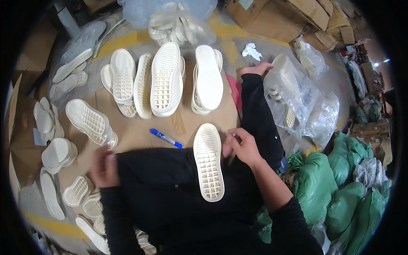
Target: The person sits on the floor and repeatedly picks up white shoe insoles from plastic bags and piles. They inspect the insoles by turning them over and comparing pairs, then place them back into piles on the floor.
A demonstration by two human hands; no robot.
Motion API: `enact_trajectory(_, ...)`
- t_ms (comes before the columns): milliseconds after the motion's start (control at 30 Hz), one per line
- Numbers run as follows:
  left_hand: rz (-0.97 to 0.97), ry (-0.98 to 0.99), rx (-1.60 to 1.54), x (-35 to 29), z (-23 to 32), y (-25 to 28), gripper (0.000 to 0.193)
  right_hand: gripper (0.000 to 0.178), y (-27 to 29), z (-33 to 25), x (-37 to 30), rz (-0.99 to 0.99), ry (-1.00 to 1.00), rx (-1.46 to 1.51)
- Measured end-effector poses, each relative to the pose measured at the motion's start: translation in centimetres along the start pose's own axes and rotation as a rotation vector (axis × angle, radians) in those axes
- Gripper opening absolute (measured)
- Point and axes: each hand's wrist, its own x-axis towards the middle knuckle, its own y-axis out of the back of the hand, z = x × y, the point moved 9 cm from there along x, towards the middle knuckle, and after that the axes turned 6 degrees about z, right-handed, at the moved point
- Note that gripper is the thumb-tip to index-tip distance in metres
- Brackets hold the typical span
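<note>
A cream shoe sole (208, 163) lies over my black-trousered lap, its grid of square hollows facing up. Just right of it is my right hand (243, 146), fingers curled together with a small gap to the sole's edge; whatever they may pinch is hidden. Motion blurs my left hand (105, 168), which is beside my left thigh, close to a stack of soles (88, 121). A blue marker pen (165, 138) rests on the cardboard sheet (142, 131) beyond my lap. Farther off, pairs and stacks of soles (167, 80) stand in a row, with a smooth-faced sole (209, 78) on the right.
More soles (59, 154) lie in groups along the left, beside a cardboard box (27, 140). Clear plastic bags (293, 91) with soles are right of my outstretched leg. Green sacks (316, 187) pile up at the lower right. Cartons (284, 19) stand at the back.
</note>
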Motion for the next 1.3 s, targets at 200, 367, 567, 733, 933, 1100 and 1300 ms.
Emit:
enact_trajectory(200, -0.597, -0.269, 0.617, -4.3, 2.9, -14.7, 0.033, 0.015, 1.8, 6.0, 0.3, 0.163, -0.360, 0.106)
enact_trajectory(367, -0.641, -0.243, 0.759, -4.3, 1.3, -16.1, 0.032, 0.018, 6.7, -0.8, -0.9, 0.288, 0.380, -0.291)
enact_trajectory(567, -0.632, -0.190, 0.816, -3.9, 0.4, -16.2, 0.033, 0.059, 14.6, 8.3, -2.2, 0.167, -0.318, -0.523)
enact_trajectory(733, -0.610, -0.216, 0.795, -4.0, 0.6, -16.2, 0.035, 0.071, 12.3, 7.1, -4.5, 0.170, -0.138, -0.835)
enact_trajectory(933, -0.122, -0.001, 0.489, 2.1, -2.5, -13.9, 0.049, 0.068, 10.3, 3.5, -6.5, 0.131, -0.016, -0.910)
enact_trajectory(1100, -0.009, 0.131, 0.537, 8.4, -6.8, -16.4, 0.050, 0.030, 14.3, 3.7, -4.6, 0.286, -0.007, -0.663)
enact_trajectory(1300, 0.033, 0.072, 0.653, 10.7, -6.1, -16.6, 0.035, 0.016, 17.0, 7.4, -3.1, 0.355, -0.143, -0.768)
